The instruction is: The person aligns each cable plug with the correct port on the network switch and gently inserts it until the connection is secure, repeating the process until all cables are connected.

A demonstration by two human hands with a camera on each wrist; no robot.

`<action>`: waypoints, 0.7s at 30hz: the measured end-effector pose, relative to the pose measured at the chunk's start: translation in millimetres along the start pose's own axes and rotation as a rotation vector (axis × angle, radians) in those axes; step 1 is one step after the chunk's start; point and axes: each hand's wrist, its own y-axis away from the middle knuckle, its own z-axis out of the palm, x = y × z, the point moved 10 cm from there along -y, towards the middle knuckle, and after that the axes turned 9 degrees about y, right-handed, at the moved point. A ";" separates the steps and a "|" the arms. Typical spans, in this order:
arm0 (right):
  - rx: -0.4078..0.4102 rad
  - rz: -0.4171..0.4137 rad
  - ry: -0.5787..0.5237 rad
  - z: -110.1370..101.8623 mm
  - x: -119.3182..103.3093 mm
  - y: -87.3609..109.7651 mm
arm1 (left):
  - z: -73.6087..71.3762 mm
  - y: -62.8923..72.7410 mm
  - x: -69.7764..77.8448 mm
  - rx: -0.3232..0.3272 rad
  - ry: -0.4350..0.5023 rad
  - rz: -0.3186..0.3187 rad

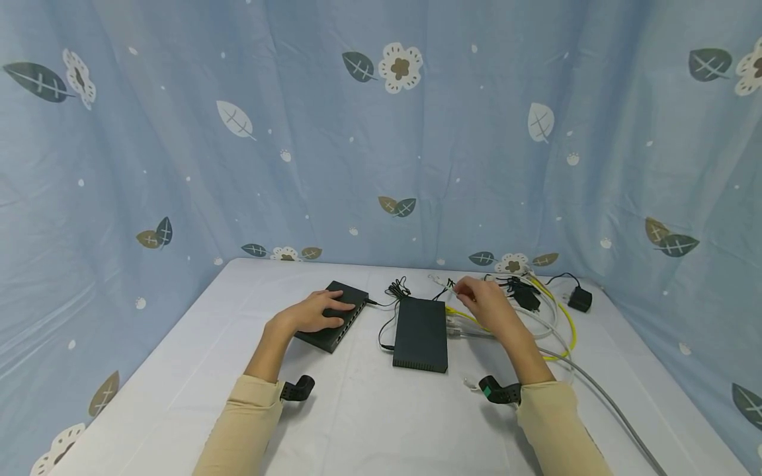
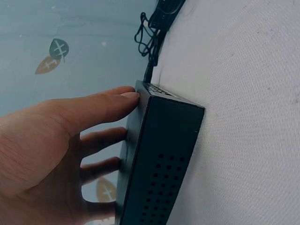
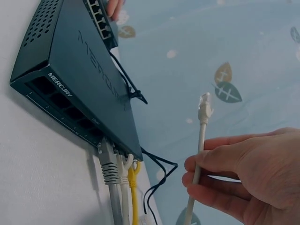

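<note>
A black network switch (image 1: pixel 348 293) lies at the left of the table, its row of ports turned right. My left hand (image 1: pixel 312 313) rests on its top with fingers straight and spread; in the left wrist view the thumb and fingertips touch that face. My right hand (image 1: pixel 489 305) pinches a white network cable (image 3: pixel 200 145) between thumb and fingers, just behind its clear plug (image 3: pixel 205 107), which points up and free. Left of this hand lies a second black switch (image 1: pixel 420 334), marked MERCURY. Grey (image 3: pixel 110 173), white and yellow (image 3: pixel 134 187) cables are plugged into its ports.
Behind the second switch lies a bundled black cord (image 1: pixel 397 288). Black power adapters (image 1: pixel 580 299) and looped yellow and white cables lie at the back right. A grey cable (image 1: pixel 619 406) runs to the front right edge. One loose clear plug (image 1: pixel 471 383) lies near the right wrist.
</note>
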 end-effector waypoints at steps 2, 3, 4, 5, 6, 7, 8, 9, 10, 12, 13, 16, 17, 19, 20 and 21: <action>-0.007 -0.005 0.004 2.3 -1.4 -1.0 | 0.2 0.0 0.0 -0.002 -0.001 0.000; -0.012 -0.009 0.009 3.6 -2.3 -1.4 | 0.4 0.0 -0.1 -0.003 -0.001 -0.001; -0.016 -0.015 0.012 4.8 -3.5 -1.8 | 0.6 0.0 -0.2 -0.004 -0.002 -0.001; -0.019 -0.021 0.014 5.7 -5.0 -2.1 | 0.8 -0.1 -0.3 -0.004 -0.002 -0.003; -0.023 -0.025 0.017 6.7 -6.5 -2.4 | 1.0 -0.1 -0.6 -0.004 -0.003 -0.004; -0.022 -0.030 0.019 7.1 -8.2 -2.5 | 1.1 -0.2 -0.9 -0.005 -0.003 -0.005; -0.022 -0.036 0.019 7.5 -10.0 -2.7 | 1.2 -0.3 -1.2 -0.004 -0.002 -0.006; -0.024 -0.035 0.018 8.1 -11.2 -2.8 | 1.1 -0.3 -1.5 -0.003 -0.002 -0.008; -0.026 -0.033 0.016 8.4 -12.7 -2.8 | 1.1 -0.4 -1.7 -0.002 -0.002 -0.008; -0.034 -0.025 0.024 10.1 -15.2 -3.0 | 1.1 -0.5 -2.1 -0.002 -0.002 -0.008; -0.039 -0.024 0.026 11.0 -16.6 -3.1 | 1.0 -0.6 -2.3 -0.001 0.000 -0.008; -0.046 -0.023 0.036 12.0 -21.9 -3.4 | 0.9 -0.9 -2.1 -0.002 0.000 -0.004; -0.047 -0.027 0.036 12.1 -24.1 -3.5 | 0.7 -0.7 -2.2 -0.002 0.001 -0.005; -0.044 -0.040 0.040 11.4 -28.8 -3.4 | 0.3 -0.7 -2.4 -0.003 0.004 -0.007; -0.042 -0.043 0.041 11.0 -30.9 -3.5 | 0.1 -0.8 -2.4 -0.003 0.003 -0.007; -0.041 -0.045 0.039 10.9 -32.9 -3.6 | -0.1 -0.9 -2.5 -0.003 0.004 -0.009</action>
